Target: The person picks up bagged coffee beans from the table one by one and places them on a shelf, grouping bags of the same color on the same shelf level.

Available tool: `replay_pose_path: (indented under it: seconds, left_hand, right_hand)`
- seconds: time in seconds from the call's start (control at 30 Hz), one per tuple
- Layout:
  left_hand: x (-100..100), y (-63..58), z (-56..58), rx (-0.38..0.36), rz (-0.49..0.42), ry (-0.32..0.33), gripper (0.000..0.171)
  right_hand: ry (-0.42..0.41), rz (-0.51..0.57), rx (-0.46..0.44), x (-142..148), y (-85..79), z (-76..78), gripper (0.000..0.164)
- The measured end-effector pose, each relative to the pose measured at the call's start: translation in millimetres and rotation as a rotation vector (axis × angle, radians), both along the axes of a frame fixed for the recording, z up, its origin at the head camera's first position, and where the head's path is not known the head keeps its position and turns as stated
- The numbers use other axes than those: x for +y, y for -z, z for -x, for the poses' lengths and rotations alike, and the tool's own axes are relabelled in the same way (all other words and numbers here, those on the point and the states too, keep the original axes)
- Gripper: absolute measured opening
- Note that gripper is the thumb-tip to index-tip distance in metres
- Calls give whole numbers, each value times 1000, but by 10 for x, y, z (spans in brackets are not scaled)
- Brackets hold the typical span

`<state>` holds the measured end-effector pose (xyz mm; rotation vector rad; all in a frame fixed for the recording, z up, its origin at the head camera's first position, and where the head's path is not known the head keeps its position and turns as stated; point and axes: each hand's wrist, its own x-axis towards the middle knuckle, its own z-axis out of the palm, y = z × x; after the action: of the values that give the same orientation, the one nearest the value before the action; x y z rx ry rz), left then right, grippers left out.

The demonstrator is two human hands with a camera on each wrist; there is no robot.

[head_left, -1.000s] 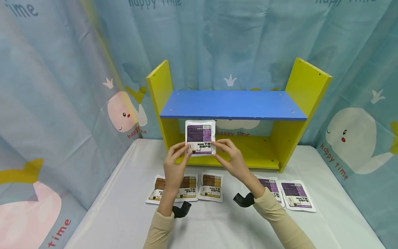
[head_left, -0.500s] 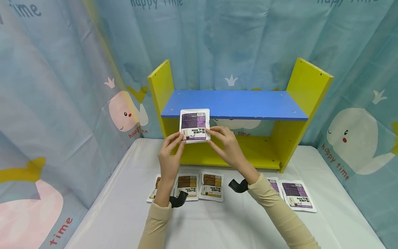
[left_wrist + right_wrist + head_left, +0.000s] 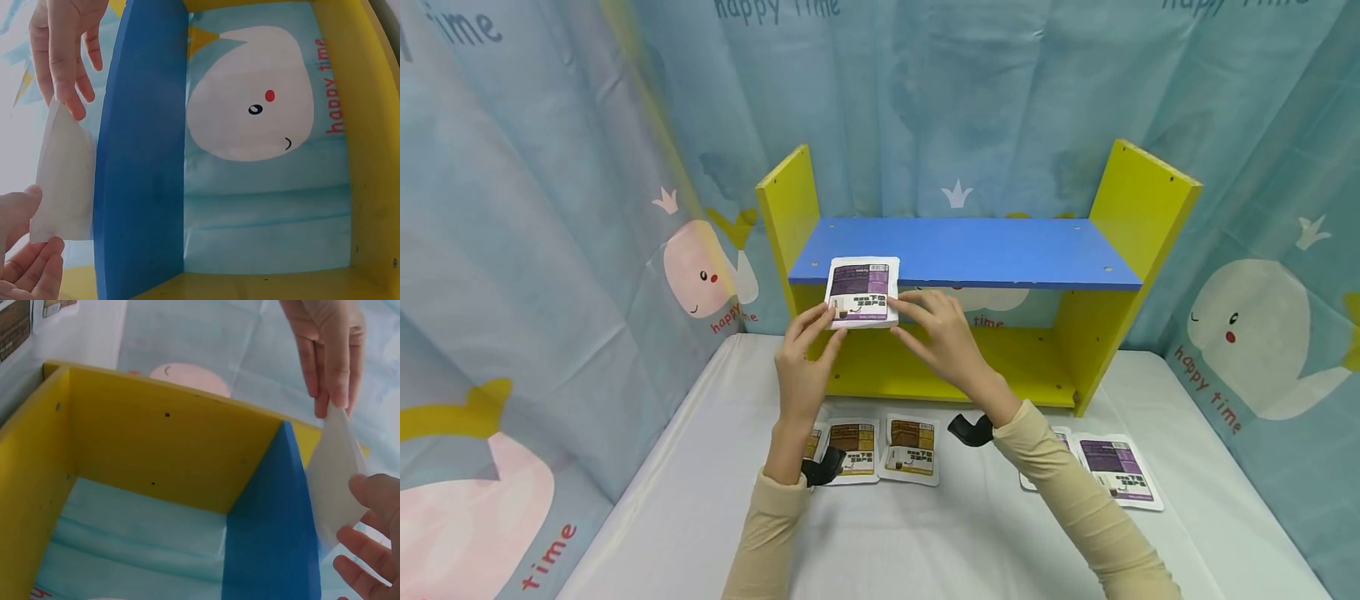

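Note:
A white square sachet (image 3: 861,289) with a purple printed label is held between both hands at the front left edge of the blue shelf board (image 3: 985,250). My left hand (image 3: 805,358) pinches its lower left corner with thumb and fingers. On the opposite side, the right hand (image 3: 943,340) pinches the lower right edge. Both wrist views show the plain white underside of the sachet (image 3: 65,178), overlapping the front of the blue board (image 3: 272,525). The sachet tilts back, its far edge over the board.
Yellow side panels (image 3: 1146,217) and a yellow bottom board (image 3: 951,367) frame the shelf. On the white table (image 3: 955,550) before it lie several brown-labelled sachets (image 3: 910,450), one partly behind the left wrist. Purple-labelled sachets (image 3: 1118,471) lie at right, partly hidden by the right sleeve.
Both hands have raised the purple sachet and moved it left, from below the blue board's front edge up to the board. The sachet has tipped flatter.

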<state>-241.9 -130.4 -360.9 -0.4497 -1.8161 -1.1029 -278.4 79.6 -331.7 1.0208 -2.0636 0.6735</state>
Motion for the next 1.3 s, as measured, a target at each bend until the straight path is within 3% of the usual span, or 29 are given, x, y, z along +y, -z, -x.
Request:
replay_pose_path:
  seconds: [0.37,0.57,0.83,1.3]
  left_hand:
    - [-38,-155,108,20,-2,-15,29]
    - [-43,-224,181,43,35,-63,22]
    - [-64,-246,313,49,101,-150,20]
    - [-80,-289,533,17,164,-214,20]
  right_hand:
    - [82,-21,26,-89,-135,45,36]
    - [113,-45,42,-134,-188,105,36]
    - [127,-40,30,-189,-209,265,35]
    - [187,-85,-6,-265,-246,438,35]
